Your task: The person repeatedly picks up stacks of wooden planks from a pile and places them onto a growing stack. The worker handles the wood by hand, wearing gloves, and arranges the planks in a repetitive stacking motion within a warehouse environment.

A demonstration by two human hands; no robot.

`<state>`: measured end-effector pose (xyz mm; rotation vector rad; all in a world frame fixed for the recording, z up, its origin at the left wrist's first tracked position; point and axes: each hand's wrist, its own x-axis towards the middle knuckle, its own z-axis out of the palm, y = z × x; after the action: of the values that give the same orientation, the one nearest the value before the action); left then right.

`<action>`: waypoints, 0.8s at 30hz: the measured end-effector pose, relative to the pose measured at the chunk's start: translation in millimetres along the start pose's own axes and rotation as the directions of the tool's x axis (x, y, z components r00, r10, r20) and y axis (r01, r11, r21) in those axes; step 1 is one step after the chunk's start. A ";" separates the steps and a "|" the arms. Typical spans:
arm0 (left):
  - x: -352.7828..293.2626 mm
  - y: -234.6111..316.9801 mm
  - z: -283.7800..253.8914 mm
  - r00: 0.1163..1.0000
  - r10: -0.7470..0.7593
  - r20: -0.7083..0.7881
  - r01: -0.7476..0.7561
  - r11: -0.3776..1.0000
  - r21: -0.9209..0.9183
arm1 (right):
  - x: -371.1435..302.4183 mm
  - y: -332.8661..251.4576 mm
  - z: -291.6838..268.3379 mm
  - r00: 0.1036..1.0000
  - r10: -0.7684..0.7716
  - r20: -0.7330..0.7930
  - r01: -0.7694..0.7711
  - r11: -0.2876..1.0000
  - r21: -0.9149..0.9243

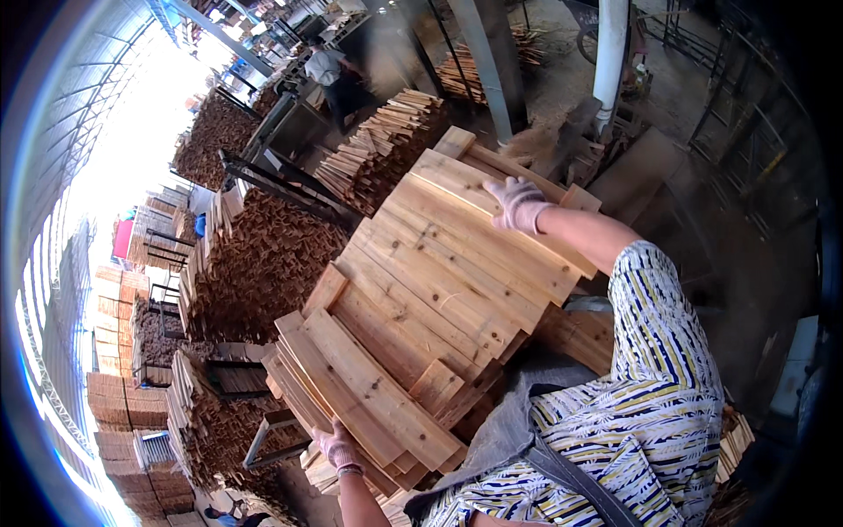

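Observation:
A broad stack of pale, knotted wooden boards (430, 265) lies in front of me, the boards side by side in layers. My right hand (518, 204), in a light knitted glove, rests on the far boards with its fingers stretched out. My left hand (337, 448), gloved too, grips the edge of a wooden board (378, 391) in the raised near-left pile; its fingertips are partly hidden. Short wood pieces lie across the stack, one near my body (436, 384) and another at the left edge (325, 288).
Tall bundles of cut wood (263, 263) stand in metal racks to the left. Another wood pile (382, 145) lies beyond the boards, with a person (327, 75) near it. A white post (610, 57) and a grey column (487, 66) rise at the far side.

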<state>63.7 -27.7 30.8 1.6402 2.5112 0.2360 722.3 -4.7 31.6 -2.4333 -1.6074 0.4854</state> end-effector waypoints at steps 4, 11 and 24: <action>6.0 -19.5 3.2 0.999 -0.034 0.018 0.034 0.999 0.011 | 21.1 16.8 -31.4 0.998 0.069 0.008 -0.068 0.994 -0.080; 3.4 -12.9 4.1 0.999 0.010 0.041 -0.008 0.998 -0.056 | 48.6 56.2 12.3 0.983 0.143 -0.120 -0.152 0.986 -0.075; -27.2 -32.6 -8.1 0.975 -0.204 0.092 0.203 0.979 0.024 | -54.7 -143.2 147.1 0.816 -0.557 -0.154 0.578 0.782 0.232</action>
<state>43.9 -66.0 32.8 1.3504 2.5890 0.1158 525.7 -1.8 -48.8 -1.6286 -1.9731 0.4533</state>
